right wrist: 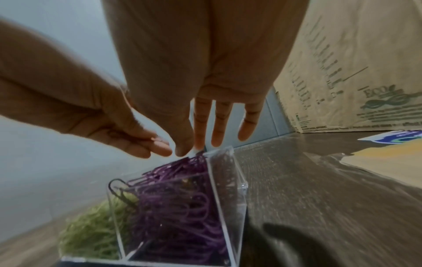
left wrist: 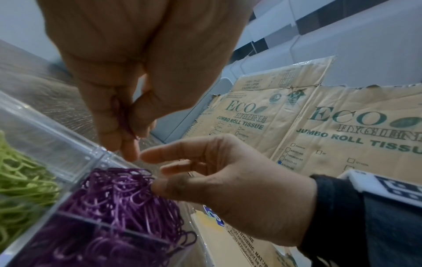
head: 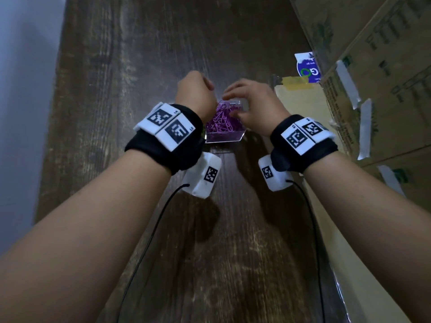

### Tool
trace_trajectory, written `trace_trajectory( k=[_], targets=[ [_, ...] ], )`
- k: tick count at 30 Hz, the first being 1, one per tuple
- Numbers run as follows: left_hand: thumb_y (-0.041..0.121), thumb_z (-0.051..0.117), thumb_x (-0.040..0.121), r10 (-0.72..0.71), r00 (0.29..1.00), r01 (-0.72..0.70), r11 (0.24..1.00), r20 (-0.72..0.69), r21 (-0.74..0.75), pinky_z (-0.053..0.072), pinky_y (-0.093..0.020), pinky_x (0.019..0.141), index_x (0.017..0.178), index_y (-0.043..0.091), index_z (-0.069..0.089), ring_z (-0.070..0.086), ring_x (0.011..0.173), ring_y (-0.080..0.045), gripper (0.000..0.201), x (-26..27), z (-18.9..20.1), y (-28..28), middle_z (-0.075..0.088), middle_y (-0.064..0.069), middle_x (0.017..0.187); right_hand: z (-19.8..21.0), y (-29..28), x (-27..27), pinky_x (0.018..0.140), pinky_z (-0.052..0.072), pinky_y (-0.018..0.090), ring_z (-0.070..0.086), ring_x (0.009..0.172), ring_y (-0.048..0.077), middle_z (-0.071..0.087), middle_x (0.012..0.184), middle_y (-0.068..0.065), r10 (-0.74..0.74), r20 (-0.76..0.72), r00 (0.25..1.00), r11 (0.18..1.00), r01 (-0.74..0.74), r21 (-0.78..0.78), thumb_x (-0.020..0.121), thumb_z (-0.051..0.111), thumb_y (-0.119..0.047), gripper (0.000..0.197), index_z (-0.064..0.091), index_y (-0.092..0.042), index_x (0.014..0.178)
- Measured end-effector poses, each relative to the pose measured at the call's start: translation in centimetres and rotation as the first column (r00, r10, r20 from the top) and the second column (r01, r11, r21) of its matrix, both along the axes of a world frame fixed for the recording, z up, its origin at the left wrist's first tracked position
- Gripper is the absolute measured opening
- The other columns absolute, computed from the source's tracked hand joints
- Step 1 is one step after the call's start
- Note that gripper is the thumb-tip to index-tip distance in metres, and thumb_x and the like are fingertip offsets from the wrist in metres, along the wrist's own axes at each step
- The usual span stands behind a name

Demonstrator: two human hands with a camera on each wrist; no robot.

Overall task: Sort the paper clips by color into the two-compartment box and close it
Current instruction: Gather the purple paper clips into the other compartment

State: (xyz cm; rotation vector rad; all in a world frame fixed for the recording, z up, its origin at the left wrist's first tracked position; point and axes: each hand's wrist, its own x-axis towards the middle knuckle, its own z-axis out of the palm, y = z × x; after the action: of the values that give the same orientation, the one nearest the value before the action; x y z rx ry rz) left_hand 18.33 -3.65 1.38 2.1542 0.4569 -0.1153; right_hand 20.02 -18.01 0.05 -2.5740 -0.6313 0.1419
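A clear two-compartment box (head: pixel 224 139) stands on the dark wooden table. Its right compartment is heaped with purple paper clips (head: pixel 221 120) (left wrist: pixel 123 196) (right wrist: pixel 182 204). The left one holds green paper clips (left wrist: pixel 20 178) (right wrist: pixel 91 234). My left hand (head: pixel 205 83) (left wrist: pixel 130 137) hovers over the box's far edge, and its thumb and fingers pinch what looks like a purple clip. My right hand (head: pixel 229 94) (right wrist: pixel 217 140) hangs over the purple compartment with fingers straight and spread; its thumb (left wrist: pixel 164 186) touches the heap. I cannot pick out a lid.
Stacked cardboard cartons (head: pixel 373 66) wall off the right side. A flat tan cardboard sheet (head: pixel 303 108) and a blue-and-white card (head: pixel 306 66) lie just right of the box. A pale wall (head: pixel 23 89) runs along the table's left edge.
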Motion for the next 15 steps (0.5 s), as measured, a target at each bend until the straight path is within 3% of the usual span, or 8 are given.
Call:
trace_trajectory(
  k=[3, 6, 10, 15],
  targets=[
    [0.000, 0.058, 0.083, 0.055, 0.989, -0.064, 0.996, 0.139, 0.063, 0.053, -0.032, 0.077, 0.092, 0.018, 0.057, 0.065, 0.089, -0.018, 0.020, -0.4, -0.3, 0.0, 0.065, -0.005, 0.098, -0.3, 0.9, 0.1, 0.103, 0.038, 0.046, 0.050, 0.120, 0.019, 0.058, 0.129, -0.004, 0.078, -0.006, 0.997, 0.994, -0.079, -0.071, 0.087, 0.063, -0.013, 0.033, 0.065, -0.021, 0.119],
    [0.006, 0.065, 0.078, 0.121, 0.968, -0.139, 0.988, 0.219, 0.069, 0.055, -0.034, 0.076, 0.079, 0.024, 0.059, 0.066, 0.078, -0.013, 0.019, -0.6, -0.4, 0.3, 0.067, 0.004, 0.081, -0.6, 0.9, -0.1, 0.102, 0.038, 0.047, 0.050, 0.119, 0.019, 0.059, 0.127, -0.004, 0.110, 0.003, 0.994, 0.987, -0.109, -0.118, 0.088, 0.062, -0.015, 0.027, 0.067, -0.021, 0.115],
    [0.018, 0.077, 0.070, 0.155, 0.971, -0.159, 0.987, 0.183, 0.006, 0.057, -0.031, 0.074, 0.067, 0.025, 0.062, 0.066, 0.070, -0.006, 0.017, -0.9, -0.4, 0.6, 0.066, 0.009, 0.068, -1.0, 0.0, -0.1, 0.097, 0.039, 0.049, 0.048, 0.116, 0.020, 0.060, 0.127, -0.006, 0.111, 0.014, 0.994, 0.990, -0.109, -0.088, 0.085, 0.066, -0.017, 0.026, 0.071, -0.025, 0.109],
    [0.017, 0.077, 0.067, 0.094, 0.989, -0.102, 0.993, 0.111, 0.063, 0.058, -0.035, 0.072, 0.065, 0.024, 0.063, 0.068, 0.069, -0.012, 0.016, -0.8, -1.2, 0.4, 0.069, 0.005, 0.069, -0.9, -0.7, 0.0, 0.097, 0.041, 0.043, 0.050, 0.111, 0.018, 0.063, 0.119, -0.006, 0.075, 0.023, 0.997, 0.997, -0.075, 0.027, 0.081, 0.070, -0.015, 0.024, 0.073, -0.027, 0.102]
  ],
)
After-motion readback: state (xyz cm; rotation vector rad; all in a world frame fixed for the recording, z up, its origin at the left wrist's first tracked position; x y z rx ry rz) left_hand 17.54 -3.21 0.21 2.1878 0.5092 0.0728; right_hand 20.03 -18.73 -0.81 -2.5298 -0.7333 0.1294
